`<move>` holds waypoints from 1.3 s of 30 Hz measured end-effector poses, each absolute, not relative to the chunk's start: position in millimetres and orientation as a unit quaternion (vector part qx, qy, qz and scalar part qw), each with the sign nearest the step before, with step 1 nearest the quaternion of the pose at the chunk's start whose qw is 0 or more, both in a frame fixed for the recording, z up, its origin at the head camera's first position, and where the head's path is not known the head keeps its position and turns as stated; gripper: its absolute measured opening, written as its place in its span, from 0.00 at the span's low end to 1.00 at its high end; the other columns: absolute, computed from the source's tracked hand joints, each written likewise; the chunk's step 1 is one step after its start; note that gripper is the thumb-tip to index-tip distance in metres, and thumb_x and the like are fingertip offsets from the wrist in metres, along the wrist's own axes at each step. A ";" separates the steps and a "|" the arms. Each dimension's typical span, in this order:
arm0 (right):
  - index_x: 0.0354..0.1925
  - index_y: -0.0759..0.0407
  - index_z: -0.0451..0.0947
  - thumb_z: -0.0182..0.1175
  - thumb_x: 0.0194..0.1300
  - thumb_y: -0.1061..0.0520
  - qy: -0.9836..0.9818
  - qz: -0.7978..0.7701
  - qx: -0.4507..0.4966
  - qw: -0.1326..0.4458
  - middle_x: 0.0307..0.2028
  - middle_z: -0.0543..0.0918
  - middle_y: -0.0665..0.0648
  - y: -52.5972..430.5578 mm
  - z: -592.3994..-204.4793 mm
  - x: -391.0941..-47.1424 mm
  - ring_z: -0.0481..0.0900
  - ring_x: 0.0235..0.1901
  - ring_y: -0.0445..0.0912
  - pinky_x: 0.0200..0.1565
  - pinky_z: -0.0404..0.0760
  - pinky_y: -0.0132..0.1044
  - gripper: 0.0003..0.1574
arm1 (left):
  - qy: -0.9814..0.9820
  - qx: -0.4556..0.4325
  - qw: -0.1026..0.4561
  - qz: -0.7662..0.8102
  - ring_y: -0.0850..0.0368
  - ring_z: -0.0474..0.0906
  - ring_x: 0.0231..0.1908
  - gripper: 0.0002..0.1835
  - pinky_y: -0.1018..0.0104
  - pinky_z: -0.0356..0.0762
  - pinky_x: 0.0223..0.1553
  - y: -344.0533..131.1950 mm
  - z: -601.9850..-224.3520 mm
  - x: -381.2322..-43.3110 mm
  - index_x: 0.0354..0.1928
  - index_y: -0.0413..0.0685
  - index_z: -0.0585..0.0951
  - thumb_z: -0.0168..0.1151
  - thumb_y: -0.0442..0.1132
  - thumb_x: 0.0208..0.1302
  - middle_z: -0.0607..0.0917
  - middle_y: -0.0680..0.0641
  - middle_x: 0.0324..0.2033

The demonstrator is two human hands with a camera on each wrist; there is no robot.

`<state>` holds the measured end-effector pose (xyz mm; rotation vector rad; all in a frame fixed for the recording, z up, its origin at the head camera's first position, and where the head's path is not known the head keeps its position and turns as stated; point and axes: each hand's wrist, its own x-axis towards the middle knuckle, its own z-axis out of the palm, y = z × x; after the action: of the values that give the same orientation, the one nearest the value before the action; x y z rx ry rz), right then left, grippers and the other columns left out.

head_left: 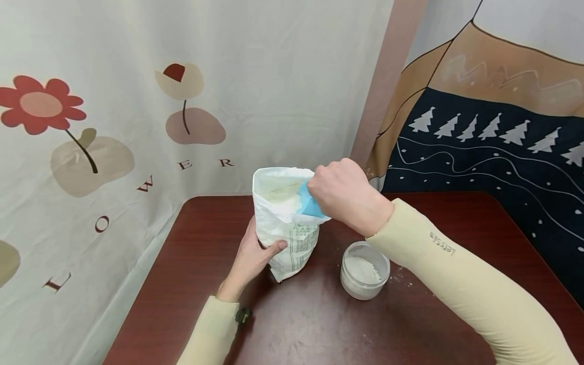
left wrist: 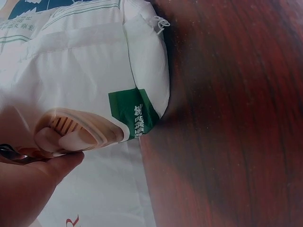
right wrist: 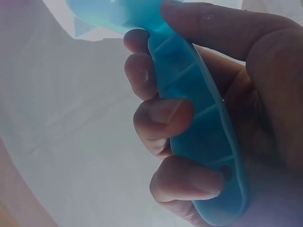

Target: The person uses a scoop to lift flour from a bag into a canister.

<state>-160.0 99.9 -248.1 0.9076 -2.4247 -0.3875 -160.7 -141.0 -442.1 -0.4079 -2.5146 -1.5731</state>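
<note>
A white flour bag [head_left: 292, 253] stands open-mouthed on the table, with white powder inside. My left hand [head_left: 257, 251] grips its lower side, thumb across the printed front. The left wrist view shows another face of the bag [left wrist: 71, 75], with a green label and a food picture. In my right hand [head_left: 349, 195], a blue plastic scoop [head_left: 310, 202] reaches into the bag's mouth. Fingers and thumb wrap around the ribbed scoop handle [right wrist: 203, 127] in the right wrist view. The scoop's bowl is partly hidden by the bag's rim and the hand.
A clear round tub [head_left: 362, 293] partly filled with white powder stands right of the bag, below the right forearm. Powder specks [head_left: 403, 278] lie beside it on the dark red table [head_left: 310, 329]. A printed curtain [head_left: 283, 91] hangs behind the table's far edge.
</note>
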 end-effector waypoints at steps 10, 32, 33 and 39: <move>0.11 0.51 0.68 0.63 0.52 0.69 -0.898 -0.135 0.333 0.255 0.17 0.74 0.54 93.7 -260.4 -165.7 0.72 0.13 0.50 0.17 0.74 0.42 0.23 | -0.835 -0.141 0.077 -0.526 0.47 0.71 0.65 0.50 0.45 0.65 0.67 -140.3 -440.6 -160.5 0.76 0.51 0.62 0.81 0.46 0.55 0.73 0.45 0.67; 0.25 0.56 0.81 0.67 0.68 0.52 -0.912 -0.050 0.314 0.259 0.28 0.78 0.56 102.8 -299.2 -175.5 0.76 0.19 0.53 0.18 0.77 0.49 0.15 | -0.839 -0.148 0.081 -0.517 0.45 0.71 0.65 0.51 0.43 0.66 0.66 -139.9 -441.8 -161.6 0.78 0.49 0.60 0.80 0.47 0.57 0.71 0.44 0.69; 0.26 0.56 0.81 0.67 0.68 0.51 -0.913 -0.044 0.313 0.256 0.28 0.78 0.56 104.2 -300.4 -175.5 0.76 0.19 0.53 0.18 0.77 0.49 0.15 | -0.839 -0.148 0.082 -0.517 0.45 0.71 0.65 0.51 0.43 0.66 0.66 -140.0 -441.8 -161.6 0.78 0.49 0.60 0.80 0.47 0.57 0.71 0.44 0.69; 0.30 0.55 0.83 0.69 0.68 0.50 -0.920 -0.002 0.309 0.240 0.28 0.76 0.55 112.4 -305.7 -176.6 0.75 0.17 0.54 0.18 0.77 0.49 0.12 | -0.840 -0.145 0.080 -0.517 0.45 0.71 0.65 0.51 0.43 0.66 0.66 -139.8 -441.6 -161.1 0.78 0.49 0.61 0.80 0.47 0.56 0.71 0.44 0.68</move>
<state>-176.6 112.4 -305.7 0.8467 -2.5174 -0.0064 -161.1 -139.8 -441.6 -0.4352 -2.5117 -1.5473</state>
